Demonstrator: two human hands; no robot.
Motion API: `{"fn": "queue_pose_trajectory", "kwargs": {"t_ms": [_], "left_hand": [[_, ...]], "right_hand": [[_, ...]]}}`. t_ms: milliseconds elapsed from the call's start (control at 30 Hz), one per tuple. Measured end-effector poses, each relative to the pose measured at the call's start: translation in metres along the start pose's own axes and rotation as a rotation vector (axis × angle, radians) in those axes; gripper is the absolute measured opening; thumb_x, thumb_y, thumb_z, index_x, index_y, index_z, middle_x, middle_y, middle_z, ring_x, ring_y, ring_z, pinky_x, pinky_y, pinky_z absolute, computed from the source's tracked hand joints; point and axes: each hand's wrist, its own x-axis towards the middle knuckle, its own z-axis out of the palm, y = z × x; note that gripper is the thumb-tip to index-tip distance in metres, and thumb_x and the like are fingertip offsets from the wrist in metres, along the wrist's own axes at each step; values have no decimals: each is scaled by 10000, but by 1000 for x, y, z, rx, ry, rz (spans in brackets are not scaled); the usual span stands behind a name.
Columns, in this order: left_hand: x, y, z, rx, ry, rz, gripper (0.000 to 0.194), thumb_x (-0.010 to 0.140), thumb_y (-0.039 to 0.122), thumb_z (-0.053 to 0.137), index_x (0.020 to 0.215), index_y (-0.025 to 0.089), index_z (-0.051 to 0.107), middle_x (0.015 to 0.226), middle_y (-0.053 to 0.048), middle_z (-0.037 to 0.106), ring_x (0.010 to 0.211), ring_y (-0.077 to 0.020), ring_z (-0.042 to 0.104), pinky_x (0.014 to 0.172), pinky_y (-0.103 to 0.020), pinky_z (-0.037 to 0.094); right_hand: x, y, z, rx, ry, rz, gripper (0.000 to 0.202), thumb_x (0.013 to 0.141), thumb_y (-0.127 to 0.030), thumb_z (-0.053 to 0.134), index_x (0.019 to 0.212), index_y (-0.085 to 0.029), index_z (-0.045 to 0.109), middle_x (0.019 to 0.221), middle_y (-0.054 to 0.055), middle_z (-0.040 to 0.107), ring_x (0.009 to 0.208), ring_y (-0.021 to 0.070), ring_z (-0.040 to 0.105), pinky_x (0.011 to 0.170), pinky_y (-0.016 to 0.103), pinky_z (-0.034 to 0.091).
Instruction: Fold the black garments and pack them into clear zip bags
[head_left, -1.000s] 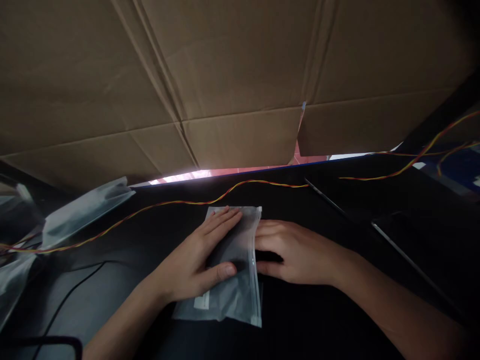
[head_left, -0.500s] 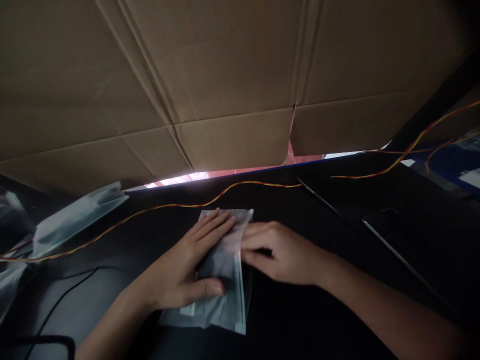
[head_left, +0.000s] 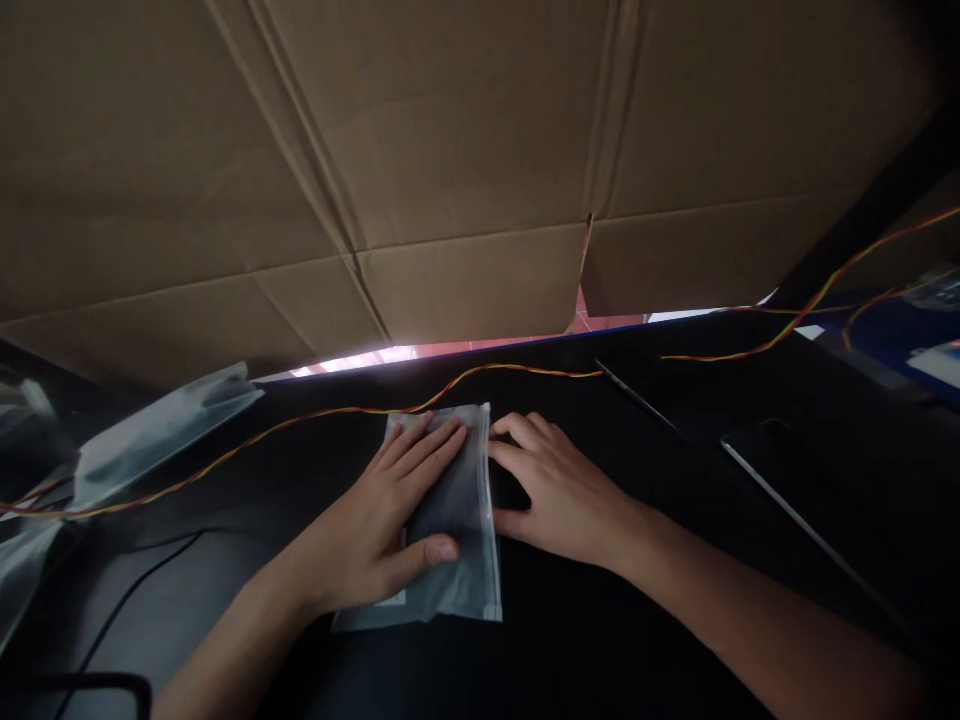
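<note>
A frosted zip bag (head_left: 450,585) lies flat on the black table, its zip edge facing right. My left hand (head_left: 390,510) rests flat on top of it, fingers stretched and thumb spread, pressing the bag down. A small white label shows partly below my left thumb; what else the bag holds is hard to make out. At the zip edge is my right hand (head_left: 559,490), its fingers bent and its thumb apart from them. The fingertips touch or nearly touch the bag's edge, and nothing shows in the gap between thumb and fingers.
Red-yellow twisted wires (head_left: 330,410) run across the back of the table. Another plastic bag (head_left: 165,430) lies at left, near a black cable (head_left: 135,590). Two dark flat panels (head_left: 795,500) lie at right. Brown cardboard (head_left: 465,150) stands behind the table.
My right hand has drawn back from over the bag to its zip edge, its fingers parting from the thumb. The bag has turned slightly; my left hand stays flat on it.
</note>
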Motion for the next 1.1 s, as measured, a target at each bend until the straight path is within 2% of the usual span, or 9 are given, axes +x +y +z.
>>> {"fn": "queue_pose_trajectory", "kwargs": {"t_ms": [167, 267, 400, 567, 700, 800, 900, 1000, 1100], "left_hand": [[0, 3, -4, -27, 13, -31, 810, 1086, 710, 393, 1756, 353, 109, 1805, -88, 295, 1666, -431, 238, 1312, -782, 175], [-1, 2, -10, -33, 50, -89, 641, 1138, 605, 316, 1725, 350, 284, 1770, -74, 379, 1633, -406, 330, 1318, -756, 200], [0, 1, -13, -31, 101, -154, 559, 1144, 538, 338, 1643, 321, 469, 1734, -75, 434, 1609, -385, 372, 1317, -701, 272], [5, 5, -6, -64, 28, -126, 590, 1117, 551, 433, 1635, 273, 480, 1697, -110, 489, 1601, -380, 396, 1335, -741, 144], [7, 12, -8, -99, 89, -154, 485, 1139, 474, 385, 1540, 298, 594, 1606, -83, 593, 1524, -364, 502, 1328, -764, 109], [6, 12, -12, -135, 192, -162, 449, 1149, 427, 347, 1303, 291, 747, 1390, -57, 734, 1363, -316, 638, 1339, -698, 189], [8, 10, -12, -147, 244, -200, 398, 1140, 423, 407, 1234, 279, 766, 1370, -53, 747, 1343, -294, 658, 1350, -624, 231], [11, 10, -7, -157, 212, -243, 371, 1125, 444, 472, 1366, 304, 716, 1478, -47, 707, 1394, -290, 642, 1301, -559, 368], [14, 13, -4, -158, 202, -244, 327, 1105, 440, 529, 1332, 326, 734, 1360, -24, 770, 1288, -272, 696, 1106, -461, 560]], "right_hand": [[-1, 11, -10, 81, -15, 65, 553, 891, -485, 856, 1363, -247, 695, 1443, 99, 601, 1309, 314, 565, 1128, 528, 504], [-1, 21, -18, 170, 16, 132, 597, 882, -535, 861, 1378, -257, 681, 1468, 86, 579, 1365, 288, 544, 1179, 482, 488], [0, 22, -17, 148, -40, 115, 678, 841, -544, 900, 1430, -304, 666, 1510, 78, 547, 1411, 312, 504, 1206, 524, 455], [-2, 6, 0, 30, -34, 46, 691, 852, -458, 904, 1468, -307, 632, 1542, 116, 527, 1389, 361, 505, 1141, 592, 462], [-3, 4, -2, 70, -24, 49, 671, 820, -463, 927, 1423, -325, 666, 1584, 113, 485, 1441, 380, 465, 1161, 609, 446], [-1, 13, -11, 219, -18, 79, 418, 882, -433, 881, 1268, -340, 748, 1563, 67, 514, 1450, 326, 497, 1194, 551, 445], [2, 20, -13, 315, 84, 133, 110, 1021, -296, 724, 1121, -279, 766, 1344, 51, 667, 1243, 224, 645, 1102, 434, 520], [5, 19, -5, 223, 123, 140, 129, 1051, -247, 674, 1147, -239, 759, 1194, 58, 726, 1123, 228, 663, 1043, 440, 527], [7, 12, 3, 152, 100, 127, 111, 1048, -282, 697, 1121, -243, 772, 1160, 49, 739, 1108, 243, 655, 1042, 478, 488]]}}
